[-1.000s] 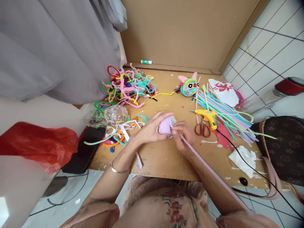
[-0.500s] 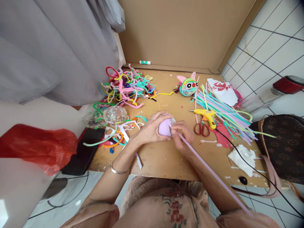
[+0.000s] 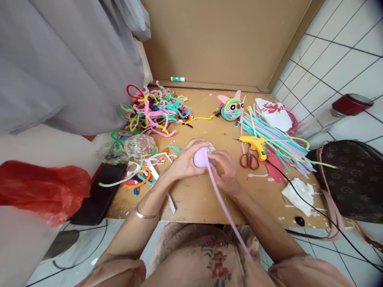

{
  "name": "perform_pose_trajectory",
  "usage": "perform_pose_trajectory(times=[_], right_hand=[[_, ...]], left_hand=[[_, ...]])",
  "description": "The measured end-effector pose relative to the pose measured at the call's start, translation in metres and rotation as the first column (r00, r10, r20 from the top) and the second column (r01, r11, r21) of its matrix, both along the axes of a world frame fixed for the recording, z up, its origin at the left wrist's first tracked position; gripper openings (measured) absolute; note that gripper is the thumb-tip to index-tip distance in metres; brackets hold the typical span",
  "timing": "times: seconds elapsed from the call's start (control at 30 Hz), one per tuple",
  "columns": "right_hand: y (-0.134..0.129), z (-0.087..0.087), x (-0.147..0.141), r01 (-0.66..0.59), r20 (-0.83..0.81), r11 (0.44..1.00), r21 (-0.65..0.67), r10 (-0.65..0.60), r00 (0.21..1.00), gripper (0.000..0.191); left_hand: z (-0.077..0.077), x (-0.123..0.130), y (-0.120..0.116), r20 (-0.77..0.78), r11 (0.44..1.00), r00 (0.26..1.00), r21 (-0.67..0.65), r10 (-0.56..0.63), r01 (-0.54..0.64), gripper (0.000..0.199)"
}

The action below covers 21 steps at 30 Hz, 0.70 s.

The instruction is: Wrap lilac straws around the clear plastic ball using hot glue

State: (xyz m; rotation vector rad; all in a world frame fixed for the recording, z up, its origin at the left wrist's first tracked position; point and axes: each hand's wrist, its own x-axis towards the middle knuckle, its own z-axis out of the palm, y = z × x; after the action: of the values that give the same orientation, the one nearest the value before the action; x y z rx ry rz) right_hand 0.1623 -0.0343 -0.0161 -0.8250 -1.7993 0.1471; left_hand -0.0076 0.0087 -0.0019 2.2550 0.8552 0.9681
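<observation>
Left grip (image 3: 191, 158) curled, right grip (image 3: 226, 171) bent nearby, forearms (image 3: 149, 204) angled inward

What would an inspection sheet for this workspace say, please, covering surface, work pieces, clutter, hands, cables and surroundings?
Surface: brown table, with white marks towards the right.
Job's things: wrapped object with rows of lilac strip around it; a loose length trails toward the person.
Clutter: tangled colourful pile at left; scissors, yellow glue gun and strip bundle at right.
Hands: left hand grips the wrapped object; right hand is at its right end, pinch unclear.
Cables: black cord runs from the glue gun across white tissue.
Surroundings: grey curtain left; tiles and brown bag right.
</observation>
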Motion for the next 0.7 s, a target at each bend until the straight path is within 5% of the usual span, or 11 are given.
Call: perform_pose_trajectory(times=[0.17, 0.27, 0.33, 0.4, 0.47, 0.7], right_hand=[[0.013, -0.001, 0.024, 0.319, -0.012, 0.947, -0.023, -0.319, 0.948, 0.004], [0.031, -0.002, 0.062, 0.659, 0.115, 0.740, -0.133, -0.649, 0.752, 0.019], [0.041, -0.004, 0.086, 0.839, 0.328, 0.509, -0.193, -0.772, 0.544, 0.035], [0.049, -0.007, 0.103, 0.919, 0.534, 0.334, -0.208, -0.749, 0.393, 0.049], [0.053, -0.010, 0.111, 0.945, 0.652, 0.248, -0.213, -0.685, 0.327, 0.057], [0.056, -0.006, 0.110, 0.944, 0.676, 0.160, -0.288, -0.665, 0.319, 0.057]], left_hand=[[-0.003, -0.003, 0.004, 0.011, 0.998, 0.998, -0.022, 0.058, -0.058, 0.063], [-0.004, -0.004, 0.006, 0.028, 0.993, 0.995, -0.071, 0.096, -0.094, 0.064], [-0.004, -0.004, 0.008, 0.042, 0.987, 0.991, -0.108, 0.124, -0.118, 0.064], [-0.005, -0.003, 0.009, 0.060, 0.979, 0.985, -0.134, 0.160, -0.151, 0.066], [-0.005, -0.003, 0.009, 0.065, 0.976, 0.984, -0.147, 0.169, -0.158, 0.066], [-0.012, -0.003, 0.013, 0.092, 0.978, 0.981, -0.137, 0.169, -0.155, 0.068]])
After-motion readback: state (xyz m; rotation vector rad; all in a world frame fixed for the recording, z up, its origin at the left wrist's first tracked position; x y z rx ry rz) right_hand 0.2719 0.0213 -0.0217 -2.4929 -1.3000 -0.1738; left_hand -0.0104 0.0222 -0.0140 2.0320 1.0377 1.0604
